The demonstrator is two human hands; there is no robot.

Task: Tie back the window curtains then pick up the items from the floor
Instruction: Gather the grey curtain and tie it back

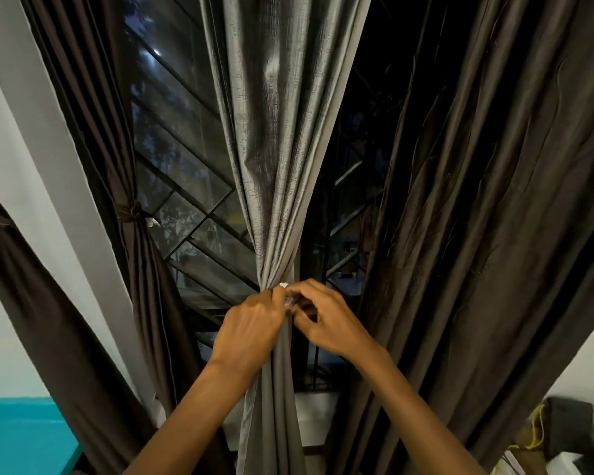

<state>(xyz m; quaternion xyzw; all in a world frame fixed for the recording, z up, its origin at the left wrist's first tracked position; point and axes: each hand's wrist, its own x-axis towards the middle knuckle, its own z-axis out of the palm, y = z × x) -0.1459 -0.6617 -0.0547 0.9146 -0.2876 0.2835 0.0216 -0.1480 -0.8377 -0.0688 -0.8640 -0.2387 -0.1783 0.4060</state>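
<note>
A grey middle curtain (282, 138) hangs in front of the dark window and is gathered into a narrow bunch at my hands. My left hand (251, 329) grips the bunched fabric from the left. My right hand (326, 320) pinches a small pale tie (283, 285) at the gathered point, fingers curled. A dark brown left curtain (134, 255) is bound with a knotted tie-back (131, 211). The dark brown right curtain (487, 217) hangs loose. The floor is hidden.
The window has a black metal grille (199, 200) behind the curtains. Another dark curtain (48, 303) crosses the white wall at far left. A teal surface (21, 437) lies at bottom left. Bags and boxes (559, 437) sit at bottom right.
</note>
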